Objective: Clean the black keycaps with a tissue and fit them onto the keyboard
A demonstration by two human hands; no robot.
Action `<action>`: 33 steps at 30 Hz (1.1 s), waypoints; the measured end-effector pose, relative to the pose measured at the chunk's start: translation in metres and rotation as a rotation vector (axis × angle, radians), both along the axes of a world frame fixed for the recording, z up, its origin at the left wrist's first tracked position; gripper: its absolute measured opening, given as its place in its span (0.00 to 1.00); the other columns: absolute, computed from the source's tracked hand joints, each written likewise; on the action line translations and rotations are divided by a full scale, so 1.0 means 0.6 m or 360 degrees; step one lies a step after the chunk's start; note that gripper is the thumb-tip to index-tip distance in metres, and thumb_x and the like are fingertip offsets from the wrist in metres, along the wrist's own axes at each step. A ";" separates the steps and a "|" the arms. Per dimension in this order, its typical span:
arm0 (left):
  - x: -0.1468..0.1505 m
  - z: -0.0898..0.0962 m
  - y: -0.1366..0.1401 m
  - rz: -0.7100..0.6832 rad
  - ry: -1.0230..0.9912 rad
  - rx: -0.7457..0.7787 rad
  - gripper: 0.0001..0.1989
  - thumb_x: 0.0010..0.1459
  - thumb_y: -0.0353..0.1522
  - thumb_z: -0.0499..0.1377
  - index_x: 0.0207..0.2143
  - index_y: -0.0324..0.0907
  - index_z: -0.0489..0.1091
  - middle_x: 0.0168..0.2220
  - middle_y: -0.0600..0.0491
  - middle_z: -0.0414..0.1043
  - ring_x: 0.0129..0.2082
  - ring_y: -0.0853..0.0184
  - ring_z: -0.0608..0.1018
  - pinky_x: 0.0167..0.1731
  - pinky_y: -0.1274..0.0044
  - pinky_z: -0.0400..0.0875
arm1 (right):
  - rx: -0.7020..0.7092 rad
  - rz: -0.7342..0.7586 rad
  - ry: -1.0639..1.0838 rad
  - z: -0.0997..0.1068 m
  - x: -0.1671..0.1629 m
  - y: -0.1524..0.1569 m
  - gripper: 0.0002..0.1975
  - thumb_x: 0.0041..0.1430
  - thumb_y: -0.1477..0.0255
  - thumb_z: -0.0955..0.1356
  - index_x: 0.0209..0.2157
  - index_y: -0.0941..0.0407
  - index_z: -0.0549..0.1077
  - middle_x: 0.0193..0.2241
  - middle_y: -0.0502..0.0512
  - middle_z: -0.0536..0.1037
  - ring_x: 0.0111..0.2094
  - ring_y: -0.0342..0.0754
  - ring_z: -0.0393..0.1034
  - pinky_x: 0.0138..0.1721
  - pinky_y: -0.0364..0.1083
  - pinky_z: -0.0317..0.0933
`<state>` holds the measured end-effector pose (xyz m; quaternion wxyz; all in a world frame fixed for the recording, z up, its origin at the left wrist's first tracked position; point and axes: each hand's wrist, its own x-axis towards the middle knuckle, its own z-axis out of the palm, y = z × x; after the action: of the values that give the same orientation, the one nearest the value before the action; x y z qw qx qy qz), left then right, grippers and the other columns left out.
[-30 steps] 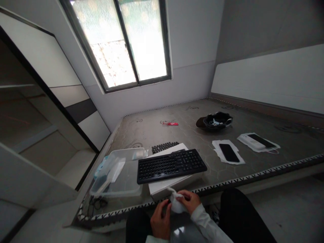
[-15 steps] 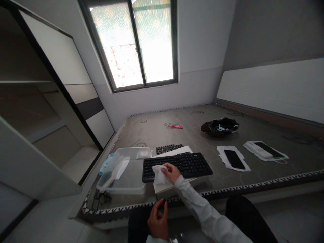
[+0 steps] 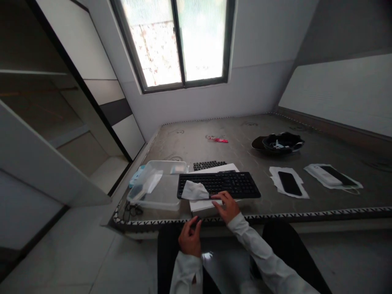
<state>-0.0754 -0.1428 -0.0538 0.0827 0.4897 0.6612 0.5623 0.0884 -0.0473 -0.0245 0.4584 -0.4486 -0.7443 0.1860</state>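
A black keyboard (image 3: 241, 184) lies across a white box (image 3: 203, 206) near the front edge of the bed. On the left half of its keys rests a crumpled white tissue (image 3: 194, 190). My right hand (image 3: 227, 207) is at the keyboard's front edge, just right of the tissue, its fingers apart and holding nothing. Lower and to the left, above my leg, my left hand (image 3: 190, 237) pinches a small black piece (image 3: 198, 219), too small to name for certain. Behind the keyboard are rows of black keys (image 3: 210, 165), partly hidden by the box.
Left of the keyboard stands a clear plastic tray (image 3: 165, 202) with white and pale items, and a black cable (image 3: 133, 211) beside it. To the right, a phone (image 3: 289, 183) and a white device (image 3: 332, 175) lie on white wraps. A dark cap (image 3: 280, 143) and a red packet (image 3: 219, 140) lie farther back.
My right hand has let go of the tissue, which now lies on the keyboard, and has drawn back to the right. My left hand keeps its pinch. The camera view has shifted.
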 end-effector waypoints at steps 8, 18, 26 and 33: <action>0.022 -0.003 0.011 -0.0252 0.0001 0.0067 0.15 0.56 0.43 0.58 0.36 0.42 0.78 0.33 0.50 0.78 0.29 0.68 0.78 0.29 0.80 0.74 | -0.0258 0.0342 0.0117 -0.038 0.010 -0.074 0.15 0.59 0.65 0.65 0.46 0.53 0.73 0.34 0.55 0.75 0.31 0.46 0.69 0.36 0.46 0.66; 0.032 -0.020 0.023 -0.0635 0.0068 0.0010 0.13 0.59 0.39 0.56 0.41 0.45 0.77 0.34 0.51 0.78 0.33 0.68 0.79 0.35 0.81 0.75 | -0.0299 0.0361 0.0203 -0.054 0.015 -0.065 0.13 0.57 0.61 0.67 0.39 0.53 0.78 0.31 0.56 0.80 0.34 0.49 0.73 0.36 0.46 0.66; 0.040 -0.029 0.034 -0.0736 0.0105 -0.0022 0.13 0.60 0.36 0.55 0.44 0.46 0.75 0.37 0.51 0.78 0.36 0.67 0.80 0.37 0.82 0.75 | -0.0427 0.0229 0.0190 -0.061 0.024 -0.050 0.16 0.52 0.56 0.69 0.27 0.54 0.78 0.24 0.53 0.79 0.27 0.47 0.73 0.30 0.43 0.64; 0.039 -0.026 0.045 -0.0679 0.0103 -0.0008 0.10 0.57 0.38 0.58 0.35 0.47 0.79 0.34 0.53 0.80 0.32 0.65 0.81 0.35 0.80 0.77 | -0.0413 0.0316 0.0148 -0.066 0.039 -0.032 0.13 0.51 0.58 0.70 0.30 0.53 0.78 0.25 0.53 0.80 0.28 0.48 0.73 0.31 0.43 0.65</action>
<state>-0.0517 -0.1158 -0.0693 0.1799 0.6362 0.5462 0.5144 0.1116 -0.0667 -0.0639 0.4100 -0.4191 -0.7327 0.3456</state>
